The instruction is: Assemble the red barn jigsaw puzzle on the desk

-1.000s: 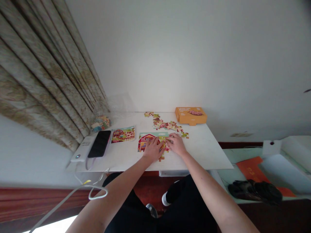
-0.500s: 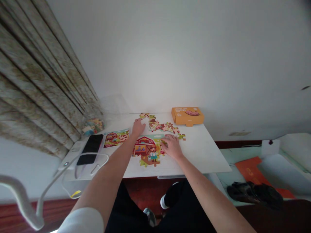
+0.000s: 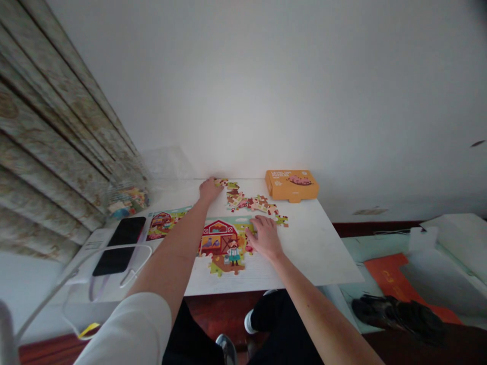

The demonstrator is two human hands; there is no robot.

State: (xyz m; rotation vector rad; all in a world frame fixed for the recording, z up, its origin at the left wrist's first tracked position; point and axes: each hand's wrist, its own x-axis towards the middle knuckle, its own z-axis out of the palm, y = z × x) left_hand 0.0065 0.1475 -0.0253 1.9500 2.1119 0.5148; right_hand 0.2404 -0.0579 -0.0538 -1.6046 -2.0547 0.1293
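A partly joined jigsaw puzzle (image 3: pixel 218 243) with a red barn and a farmer lies flat near the front of the white table. On its right edge rests my right hand (image 3: pixel 265 237), fingers spread and thumb out to the left. My left hand (image 3: pixel 210 191) reaches to the back of the table, its fingertips at the leftmost loose puzzle pieces (image 3: pixel 221 182); its fingers look apart and no piece shows lifted in them. More loose pieces (image 3: pixel 251 203) form a band between the joined part and the wall. A picture card (image 3: pixel 162 225) of the same farm scene lies partly behind my left forearm.
An orange puzzle box (image 3: pixel 292 185) stands at the back right. On the left are a black phone (image 3: pixel 119 246), a white cable (image 3: pixel 133 246) and a clear bag (image 3: pixel 129 200) with colourful contents. Black shoes (image 3: pixel 395 312) and an orange sheet (image 3: pixel 395 279) lie to the right, below table height.
My left hand has moved farther back, up to the leftmost loose pieces. My right hand stays at the puzzle's right edge. The whole view has shifted slightly.
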